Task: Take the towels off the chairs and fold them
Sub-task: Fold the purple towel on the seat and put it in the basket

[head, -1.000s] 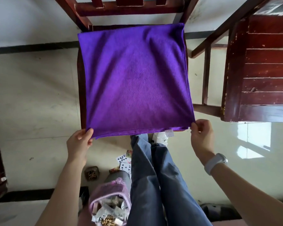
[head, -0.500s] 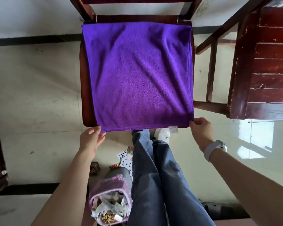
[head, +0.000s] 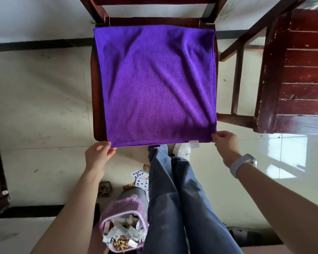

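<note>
Pinching the near corners, both hands [head: 99,154] [head: 225,145] hold the purple towel [head: 154,85] spread over the chair [head: 97,99].

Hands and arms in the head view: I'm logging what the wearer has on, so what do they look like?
Both forearms are bare, with no sleeves in view. The left hand wears nothing: no ring, glove or band shows. The right hand is also bare, but its wrist carries a pale grey wristband, smooth and rounded like a fitness tracker strap.
</note>
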A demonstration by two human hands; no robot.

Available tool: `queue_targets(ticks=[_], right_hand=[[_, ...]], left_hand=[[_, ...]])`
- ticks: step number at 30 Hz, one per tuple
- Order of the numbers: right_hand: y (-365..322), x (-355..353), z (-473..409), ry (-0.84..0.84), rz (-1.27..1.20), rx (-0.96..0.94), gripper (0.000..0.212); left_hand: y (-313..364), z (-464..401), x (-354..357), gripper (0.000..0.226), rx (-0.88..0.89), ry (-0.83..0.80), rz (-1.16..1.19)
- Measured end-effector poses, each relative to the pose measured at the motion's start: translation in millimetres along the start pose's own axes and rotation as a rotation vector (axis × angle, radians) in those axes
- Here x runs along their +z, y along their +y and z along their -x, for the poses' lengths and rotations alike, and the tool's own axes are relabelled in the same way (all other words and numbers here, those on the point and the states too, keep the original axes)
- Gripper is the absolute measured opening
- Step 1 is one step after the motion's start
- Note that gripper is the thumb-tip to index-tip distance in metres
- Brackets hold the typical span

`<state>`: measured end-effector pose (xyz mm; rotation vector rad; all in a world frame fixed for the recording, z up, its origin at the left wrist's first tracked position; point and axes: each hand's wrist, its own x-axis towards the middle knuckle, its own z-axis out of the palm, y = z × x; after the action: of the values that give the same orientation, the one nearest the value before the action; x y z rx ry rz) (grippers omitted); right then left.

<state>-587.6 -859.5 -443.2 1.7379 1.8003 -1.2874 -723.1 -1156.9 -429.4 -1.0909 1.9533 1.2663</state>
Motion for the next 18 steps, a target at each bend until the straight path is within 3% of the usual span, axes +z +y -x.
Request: queue_targets(ticks=[4, 6, 13, 18], right_hand=[[0, -20, 0, -0.047, -0.234, 0.098, 0.011], [-7, -32, 7, -0.087, -0.366, 0.099, 0.019], [-48, -74, 40, -0.16, -0.521, -0.039, 0.014], [-90, -111, 66, -0.195, -0.493, -0.199, 0.033]], left_hand=[[8, 14, -8, 0.013, 0.008, -0.012, 0.094], [15, 23, -13, 0.012, 0.032, -0.016, 0.125], [62, 70, -26, 0.015, 0.221, 0.007, 0.181], [110, 111, -36, 0.024, 0.402, -0.084, 0.166]])
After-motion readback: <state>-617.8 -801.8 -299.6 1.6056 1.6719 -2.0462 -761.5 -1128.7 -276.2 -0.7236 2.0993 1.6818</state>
